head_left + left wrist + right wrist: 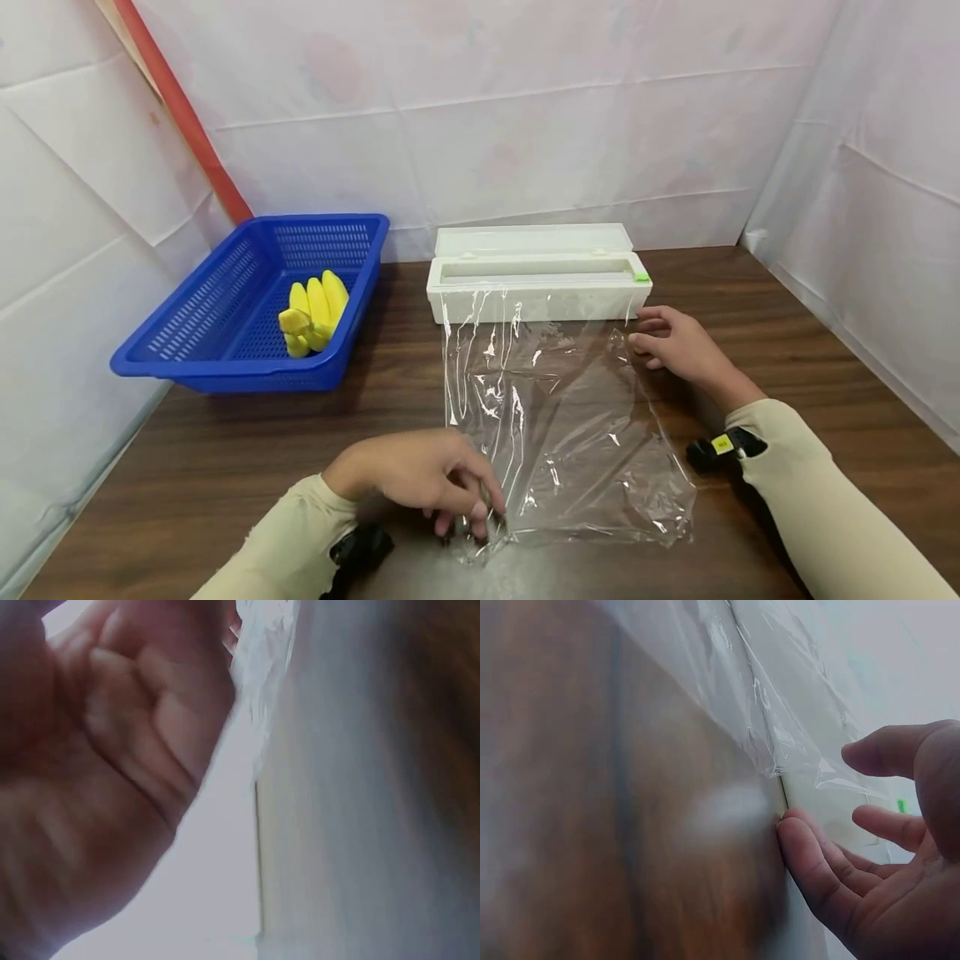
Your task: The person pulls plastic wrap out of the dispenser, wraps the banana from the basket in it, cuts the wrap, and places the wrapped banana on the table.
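Head view: clear film bunches at curled fingertips of left hand

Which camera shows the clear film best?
The head view: it shows nearly all the film, from the white box to its near edge. The left wrist view catches only a blurred strip; the right wrist view, one part close up.

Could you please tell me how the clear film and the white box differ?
The clear film is see-through, while the white box is opaque. The film is creased and spread out; the box is straight-edged, with its lid open. Both rest on the brown table.
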`<state>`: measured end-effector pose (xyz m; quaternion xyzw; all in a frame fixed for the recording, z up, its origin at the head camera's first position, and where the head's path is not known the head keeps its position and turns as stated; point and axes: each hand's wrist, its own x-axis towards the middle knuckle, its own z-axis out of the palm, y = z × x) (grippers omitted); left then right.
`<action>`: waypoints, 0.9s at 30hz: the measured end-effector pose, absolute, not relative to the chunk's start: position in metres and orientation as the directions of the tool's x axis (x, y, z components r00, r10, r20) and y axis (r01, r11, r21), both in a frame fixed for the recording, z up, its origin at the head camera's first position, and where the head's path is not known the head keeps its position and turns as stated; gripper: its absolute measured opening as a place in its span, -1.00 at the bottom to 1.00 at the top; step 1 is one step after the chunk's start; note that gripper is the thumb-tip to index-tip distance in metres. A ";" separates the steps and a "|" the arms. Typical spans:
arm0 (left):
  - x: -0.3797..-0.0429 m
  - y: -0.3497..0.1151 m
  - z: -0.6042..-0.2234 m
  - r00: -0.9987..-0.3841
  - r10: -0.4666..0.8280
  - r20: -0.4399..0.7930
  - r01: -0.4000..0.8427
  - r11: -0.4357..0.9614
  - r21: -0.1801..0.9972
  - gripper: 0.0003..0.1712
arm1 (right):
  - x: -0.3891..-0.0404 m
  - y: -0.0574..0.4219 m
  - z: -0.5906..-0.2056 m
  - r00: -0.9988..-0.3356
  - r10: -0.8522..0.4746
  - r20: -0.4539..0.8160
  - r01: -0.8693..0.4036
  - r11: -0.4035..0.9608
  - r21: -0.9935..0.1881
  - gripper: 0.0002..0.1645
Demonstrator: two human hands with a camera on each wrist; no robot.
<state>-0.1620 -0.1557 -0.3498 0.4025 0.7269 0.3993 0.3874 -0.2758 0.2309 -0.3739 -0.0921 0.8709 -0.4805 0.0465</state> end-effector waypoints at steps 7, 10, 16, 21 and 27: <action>-0.194 -0.172 -0.348 -0.752 0.659 0.012 0.298 0.324 0.898 -0.71 | -0.287 0.227 -0.376 -0.983 -0.186 0.007 -0.088 0.430 -0.899 -0.29; -0.213 -0.175 -0.350 -0.907 0.408 0.107 0.295 0.434 0.851 -0.68 | -0.291 0.227 -0.378 -0.986 -0.164 -0.008 -0.056 0.382 -0.922 -0.28; -0.251 -0.178 -0.357 -0.977 0.137 0.162 0.212 0.560 0.801 -0.48 | -0.298 0.225 -0.382 -0.989 -0.146 -0.035 -0.016 0.333 -0.943 -0.29; -0.270 -0.177 -0.360 -0.990 0.095 0.108 0.143 0.555 0.819 -0.40 | -0.302 0.221 -0.384 -0.988 -0.154 -0.032 -0.020 0.326 -0.945 -0.30; -0.282 -0.175 -0.360 -0.991 0.110 0.078 0.126 0.560 0.819 -0.33 | -0.307 0.217 -0.382 -0.986 -0.163 -0.026 -0.026 0.305 -0.952 -0.28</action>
